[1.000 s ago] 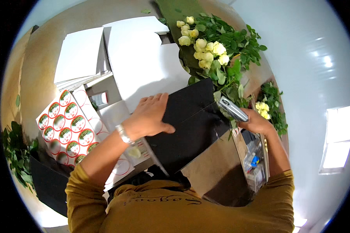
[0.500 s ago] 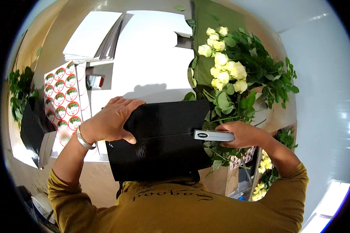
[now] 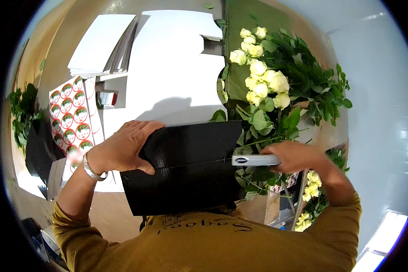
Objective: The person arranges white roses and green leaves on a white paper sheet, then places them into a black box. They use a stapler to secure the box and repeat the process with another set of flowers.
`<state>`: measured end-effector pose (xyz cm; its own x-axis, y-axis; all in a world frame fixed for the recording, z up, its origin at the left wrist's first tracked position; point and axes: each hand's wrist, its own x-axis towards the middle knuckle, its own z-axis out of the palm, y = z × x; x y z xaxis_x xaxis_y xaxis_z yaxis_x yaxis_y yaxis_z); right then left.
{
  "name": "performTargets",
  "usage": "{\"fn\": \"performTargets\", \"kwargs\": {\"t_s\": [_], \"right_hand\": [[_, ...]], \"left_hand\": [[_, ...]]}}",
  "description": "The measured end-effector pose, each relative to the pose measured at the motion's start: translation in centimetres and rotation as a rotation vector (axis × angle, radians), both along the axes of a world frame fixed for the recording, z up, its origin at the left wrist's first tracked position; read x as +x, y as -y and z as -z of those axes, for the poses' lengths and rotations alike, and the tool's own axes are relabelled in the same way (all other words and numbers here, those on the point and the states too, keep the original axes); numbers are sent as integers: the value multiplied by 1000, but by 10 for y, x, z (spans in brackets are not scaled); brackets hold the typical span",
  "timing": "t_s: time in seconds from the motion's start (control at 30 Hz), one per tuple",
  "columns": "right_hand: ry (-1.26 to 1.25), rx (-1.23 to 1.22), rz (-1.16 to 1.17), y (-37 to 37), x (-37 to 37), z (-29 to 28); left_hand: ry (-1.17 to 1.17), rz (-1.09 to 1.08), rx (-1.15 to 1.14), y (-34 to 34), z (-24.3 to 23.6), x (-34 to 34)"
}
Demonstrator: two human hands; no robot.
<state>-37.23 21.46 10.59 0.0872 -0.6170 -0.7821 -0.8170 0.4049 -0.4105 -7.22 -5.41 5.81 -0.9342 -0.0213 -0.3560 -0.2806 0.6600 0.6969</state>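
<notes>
A glossy black folded sheet [image 3: 186,190], perhaps card, lies in front of my body with a seam running across its middle. My left hand [image 3: 127,147] grips its left end, the thumb pressed on top and the other fingers along the far edge. At the right end, my right hand [image 3: 299,156] is wrapped round a grey-white stapler [image 3: 257,160], whose nose is at the sheet's right edge. A small staple-like mark shows on the seam close to that nose. Whether the stapler's jaws still overlap the sheet is hard to tell.
Cream roses [image 3: 263,84] with leafy stems lie on a green cloth [image 3: 240,27] at right. White sheets [image 3: 167,59] cover the table beyond the black sheet, beside a white stack [image 3: 102,43]. Round red-rimmed stickers [image 3: 68,113] and another black folded piece [image 3: 41,152] are at left.
My right hand has drawn the stapler slightly right, uncovering the mark near the seam's end. The black sheet and my left hand have shifted a little left and toward me.
</notes>
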Motion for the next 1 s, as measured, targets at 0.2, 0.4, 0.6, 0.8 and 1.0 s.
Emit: {"fn": "performTargets", "kwargs": {"t_s": [0.2,0.4,0.6,0.8,1.0], "right_hand": [[170,-171,550,13,-32,-31],[8,-415,547,43,-27,29],[-582,-367,-173,35,-28,48],[-412,-531,-332,6,-1,47],[-317,-622,-297,6,-8,53]], "left_hand": [[-23,74,-91,6,0,-50],[62,184,156,-43,45,-154],[352,153,257,-44,47,-165],[481,92,286,-47,37,-174],[465,84,484,-28,47,-181]]}}
